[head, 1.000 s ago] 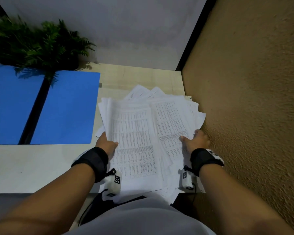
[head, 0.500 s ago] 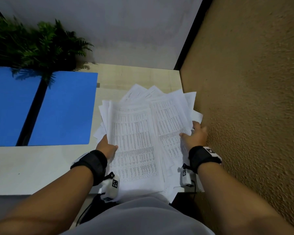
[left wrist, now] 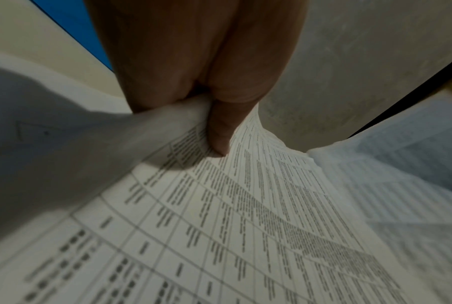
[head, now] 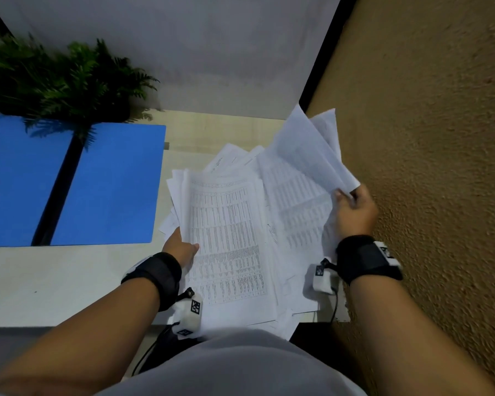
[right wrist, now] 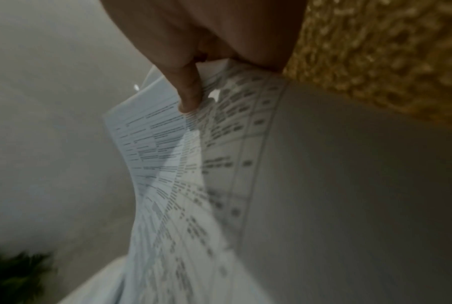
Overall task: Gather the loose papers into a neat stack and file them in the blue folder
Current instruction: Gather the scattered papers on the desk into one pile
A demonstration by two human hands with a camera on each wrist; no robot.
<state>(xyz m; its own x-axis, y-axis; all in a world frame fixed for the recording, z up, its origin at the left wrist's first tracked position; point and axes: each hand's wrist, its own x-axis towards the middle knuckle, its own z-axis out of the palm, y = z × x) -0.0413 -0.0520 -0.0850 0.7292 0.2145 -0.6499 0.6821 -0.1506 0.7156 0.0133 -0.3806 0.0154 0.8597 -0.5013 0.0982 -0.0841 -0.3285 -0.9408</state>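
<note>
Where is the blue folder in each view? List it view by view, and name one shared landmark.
Head: blue folder lies open at left, beside the papers.
Left wrist: blue sliver at top left, behind the left hand.
Right wrist: not in view.
Shared landmark: the printed papers.

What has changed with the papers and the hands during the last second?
The right hand, which lay flat on the right edge of the pile, now pinches a few sheets and has lifted them up, toward the textured wall. The left hand still grips the left side of the paper pile. The open blue folder and the plant stayed in place.
</note>
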